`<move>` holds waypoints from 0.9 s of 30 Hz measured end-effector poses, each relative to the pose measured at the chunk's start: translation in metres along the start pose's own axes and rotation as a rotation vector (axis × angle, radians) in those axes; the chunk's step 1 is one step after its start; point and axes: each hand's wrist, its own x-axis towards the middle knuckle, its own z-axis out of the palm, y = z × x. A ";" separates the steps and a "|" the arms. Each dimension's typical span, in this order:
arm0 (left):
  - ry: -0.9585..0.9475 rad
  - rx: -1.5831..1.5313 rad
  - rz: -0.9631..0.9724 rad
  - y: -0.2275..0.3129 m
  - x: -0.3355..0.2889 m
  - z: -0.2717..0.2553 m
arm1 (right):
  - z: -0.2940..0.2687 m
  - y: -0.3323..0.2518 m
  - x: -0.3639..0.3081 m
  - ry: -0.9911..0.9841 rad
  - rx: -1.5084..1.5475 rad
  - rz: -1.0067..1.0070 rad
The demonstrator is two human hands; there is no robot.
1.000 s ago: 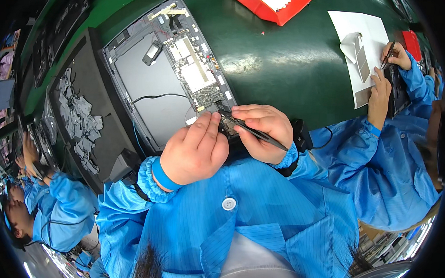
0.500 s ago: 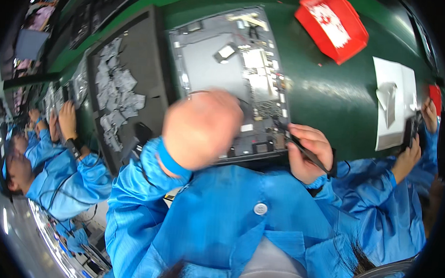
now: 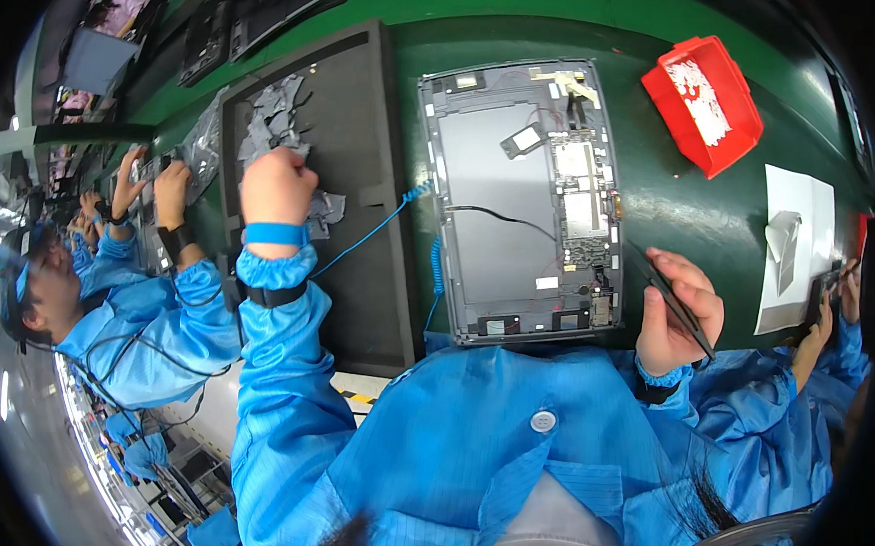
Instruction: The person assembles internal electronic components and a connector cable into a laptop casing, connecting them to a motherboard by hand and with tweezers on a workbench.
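Note:
My left hand [image 3: 277, 193] is closed like a fist above the dark foam tray [image 3: 375, 85], over a pile of thin grey pieces [image 3: 272, 114]. Its fingertips are hidden, so I cannot make out what they hold. Black tweezers [image 3: 678, 308] are gripped in my right hand [image 3: 687, 328], just right of an opened flat device [image 3: 491, 158], tips apart from it. Circuit boards [image 3: 582, 196] run along the device's right side. A black cable [image 3: 499, 214] crosses its grey panel, and a small black part with a white label [image 3: 524, 140] lies near the top.
A red bin [image 3: 736, 154] with small white pieces stands at the far right. Nearer lies a white sheet [image 3: 802, 206] with a grey piece on it. A coiled blue cord [image 3: 436, 263] runs between tray and device. Co-workers' hands [image 3: 172, 198] are busy on both sides.
My left hand has moved left from above the device to the grey pieces in the tray. My right hand has drawn the tweezers away from the device's right edge. The view has shifted.

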 end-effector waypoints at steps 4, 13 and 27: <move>0.187 -0.051 -0.044 0.004 0.003 -0.020 | 0.002 0.002 0.018 0.047 -0.016 0.021; -0.073 -1.037 0.076 0.082 0.022 -0.057 | 0.037 0.042 0.040 0.134 -0.032 0.204; -0.665 -1.513 0.245 0.207 0.040 -0.031 | 0.037 0.055 0.037 0.158 -0.180 0.124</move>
